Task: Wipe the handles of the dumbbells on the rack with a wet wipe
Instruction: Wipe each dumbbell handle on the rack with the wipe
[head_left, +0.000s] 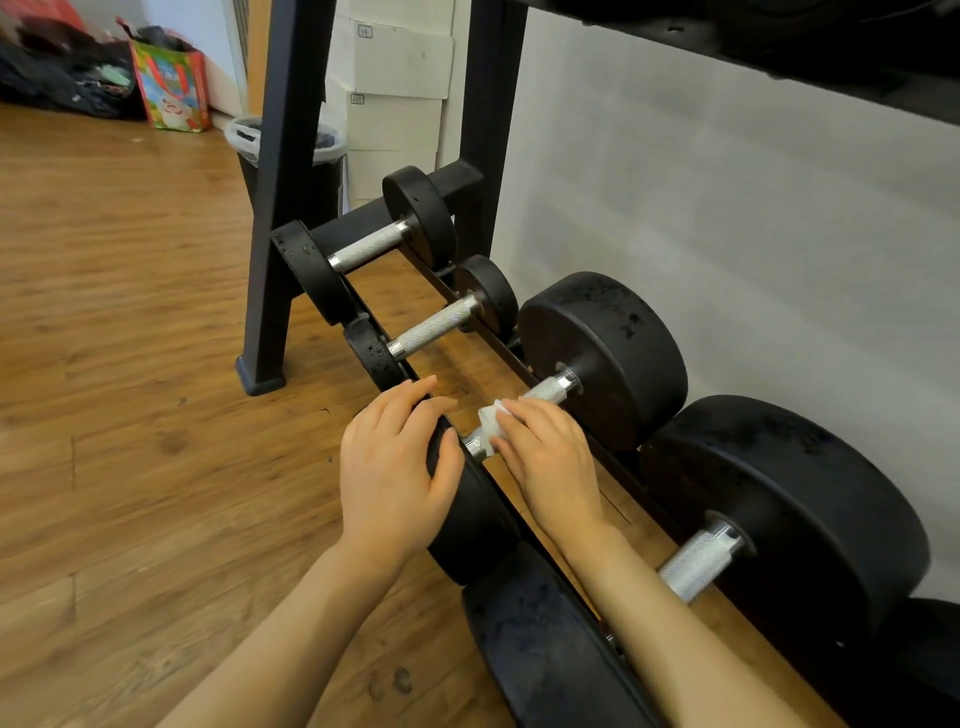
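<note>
Several black dumbbells with knurled silver handles lie across the low shelf of a black rack (280, 218). My right hand (545, 457) grips a white wet wipe (491, 422) wrapped round the handle (550, 388) of the third dumbbell from the far end. My left hand (395, 467) rests over that dumbbell's near weight plate (467, 519), fingers curved on its rim. The two smaller dumbbells' handles (371, 245) (434, 326) lie bare further back. A larger dumbbell's handle (698, 564) shows beside my right forearm.
A wooden floor (130, 364) spreads to the left. A lined waste bin (249, 140) stands behind the rack's upright, with white boxes (400, 67) stacked by the wall. A colourful bag (174, 88) and dark clothes sit at the far left. An upper rack shelf (779, 47) hangs overhead.
</note>
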